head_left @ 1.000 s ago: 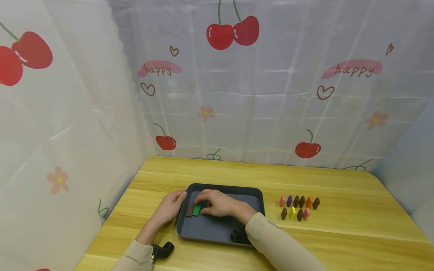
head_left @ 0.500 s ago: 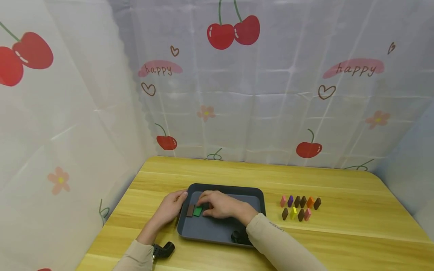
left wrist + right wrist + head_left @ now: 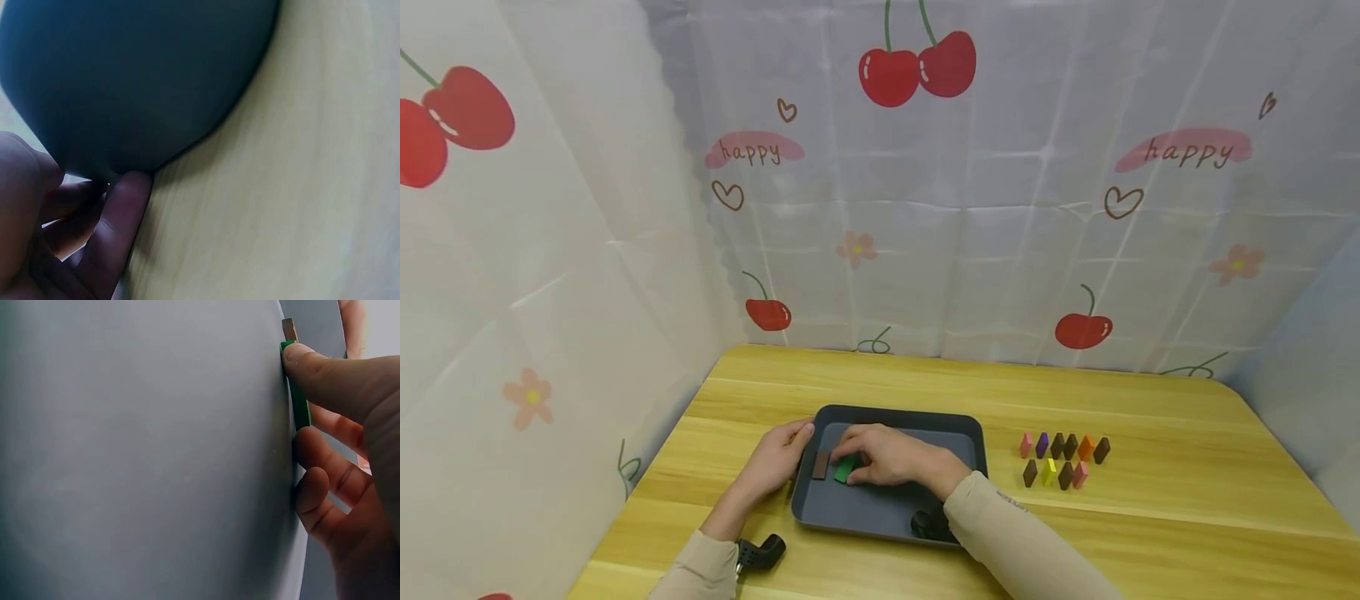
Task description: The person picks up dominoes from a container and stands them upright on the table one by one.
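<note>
My right hand [image 3: 883,454] reaches into the dark grey tray [image 3: 880,532] and pinches a flat green block [image 3: 846,468] between thumb and fingers, low over the tray floor. In the right wrist view the thumb lies on one end of the green block [image 3: 299,403], the other fingers curled by its far end. A flat brown block [image 3: 822,465] lies just left of it, with a small gap between. My left hand [image 3: 777,458] holds the tray's left side, thumb at the rim. The left wrist view shows its fingertips against the tray's outer wall [image 3: 137,81].
Right of the tray, two rows of small blocks stand upright on the wooden table [image 3: 1165,483]: brown, pink, purple, orange and a yellow block [image 3: 1048,472]. Black wrist devices show near the left sleeve [image 3: 763,553] and at the right wrist. A cherry-print curtain [image 3: 955,250] surrounds the table.
The green block has slid slightly right, away from the brown block, and turned askew, with my right fingers on it. My left hand and the tray stay in place.
</note>
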`<state>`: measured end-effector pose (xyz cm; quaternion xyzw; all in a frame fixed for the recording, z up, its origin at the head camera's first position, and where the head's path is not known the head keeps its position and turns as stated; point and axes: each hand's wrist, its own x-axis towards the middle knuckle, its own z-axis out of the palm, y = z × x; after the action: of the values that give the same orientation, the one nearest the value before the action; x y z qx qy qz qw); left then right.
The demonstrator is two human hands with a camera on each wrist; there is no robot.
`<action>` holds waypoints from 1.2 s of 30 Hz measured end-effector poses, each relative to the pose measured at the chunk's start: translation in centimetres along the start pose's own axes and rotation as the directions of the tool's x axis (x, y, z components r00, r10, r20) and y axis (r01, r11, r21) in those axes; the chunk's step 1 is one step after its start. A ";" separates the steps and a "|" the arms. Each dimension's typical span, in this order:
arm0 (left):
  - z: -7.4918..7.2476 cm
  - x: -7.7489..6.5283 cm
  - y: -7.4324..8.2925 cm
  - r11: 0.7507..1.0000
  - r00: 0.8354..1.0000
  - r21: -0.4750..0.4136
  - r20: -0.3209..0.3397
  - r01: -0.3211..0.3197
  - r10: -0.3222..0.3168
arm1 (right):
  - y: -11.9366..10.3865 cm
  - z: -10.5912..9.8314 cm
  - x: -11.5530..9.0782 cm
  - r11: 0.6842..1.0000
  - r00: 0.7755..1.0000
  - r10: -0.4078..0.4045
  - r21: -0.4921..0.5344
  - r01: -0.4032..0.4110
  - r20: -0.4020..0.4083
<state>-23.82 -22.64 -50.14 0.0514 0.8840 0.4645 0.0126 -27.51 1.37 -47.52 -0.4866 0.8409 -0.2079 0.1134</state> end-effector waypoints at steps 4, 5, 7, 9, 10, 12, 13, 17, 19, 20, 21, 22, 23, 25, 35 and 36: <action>0.0 0.1 0.1 1.000 1.000 -0.002 0.003 -0.005 0.005 | -0.1 -0.1 0.0 0.999 1.000 -0.018 -0.030 0.018 0.010; 0.0 0.2 0.2 1.000 1.000 -0.003 0.004 -0.002 0.002 | -0.1 -0.1 -0.1 0.999 1.000 -0.021 -0.034 0.022 0.010; 0.0 0.2 0.2 1.000 1.000 -0.006 0.006 0.000 0.000 | -0.1 -0.2 -0.1 0.999 1.000 -0.021 -0.035 0.022 0.012; 0.0 0.2 0.3 1.000 1.000 -0.002 0.005 -0.004 0.004 | 0.0 -0.1 -0.1 0.999 1.000 -0.017 -0.034 0.018 0.011; 0.0 0.2 0.3 1.000 1.000 -0.004 0.006 0.002 -0.002 | 0.0 -0.1 -0.1 0.999 1.000 -0.014 -0.034 0.015 0.010; 0.0 0.2 0.2 1.000 1.000 -0.002 0.006 0.000 0.000 | 0.0 -0.1 -0.1 0.999 1.000 -0.007 -0.032 0.007 0.010; 0.0 0.2 0.2 1.000 1.000 -0.003 0.006 0.003 -0.003 | 0.0 0.0 -0.1 1.000 1.000 -0.006 -0.029 0.006 0.010; 0.1 0.1 0.1 1.000 1.000 -0.010 0.006 0.008 -0.008 | -0.1 0.0 -0.1 1.000 1.000 -0.003 -0.017 0.003 0.016; 0.1 0.1 0.1 1.000 1.000 -0.014 0.005 0.012 -0.012 | -0.2 0.0 -0.2 1.000 1.000 -0.004 -0.007 0.004 0.017; 0.1 0.1 0.1 1.000 1.000 -0.016 0.005 0.009 -0.009 | -0.2 -0.1 -0.2 1.000 1.000 -0.002 -0.002 0.002 0.017; 0.1 0.1 0.1 1.000 1.000 -0.017 0.006 0.008 -0.007 | -0.3 -0.1 -0.2 1.000 1.000 -0.001 0.001 0.001 0.015; 0.1 0.1 0.1 1.000 1.000 -0.020 0.007 0.007 -0.007 | -0.3 -0.2 -0.2 1.000 1.000 0.001 0.005 -0.001 0.013; 0.1 0.1 0.1 1.000 1.000 -0.019 0.007 0.003 -0.003 | -0.4 -0.3 -0.2 1.000 1.000 0.005 0.005 -0.005 0.011; 0.0 0.1 0.1 1.000 1.000 -0.023 0.007 0.008 -0.007 | -0.5 -0.4 -0.3 1.000 1.000 0.013 0.010 -0.013 0.008; 0.0 0.1 -0.2 0.999 1.000 -0.034 0.007 0.012 -0.012 | -0.9 -0.7 -0.8 0.998 0.999 0.054 0.032 -0.053 -0.007; 0.0 0.1 -0.2 0.999 1.000 -0.032 0.005 0.010 -0.010 | -1.0 -0.7 -0.8 0.998 0.998 0.060 0.037 -0.059 -0.008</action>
<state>-23.95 -22.70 -50.31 0.0477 0.8766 0.4785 0.0180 -26.62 1.83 -46.49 -0.4582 0.8515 -0.2223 0.1246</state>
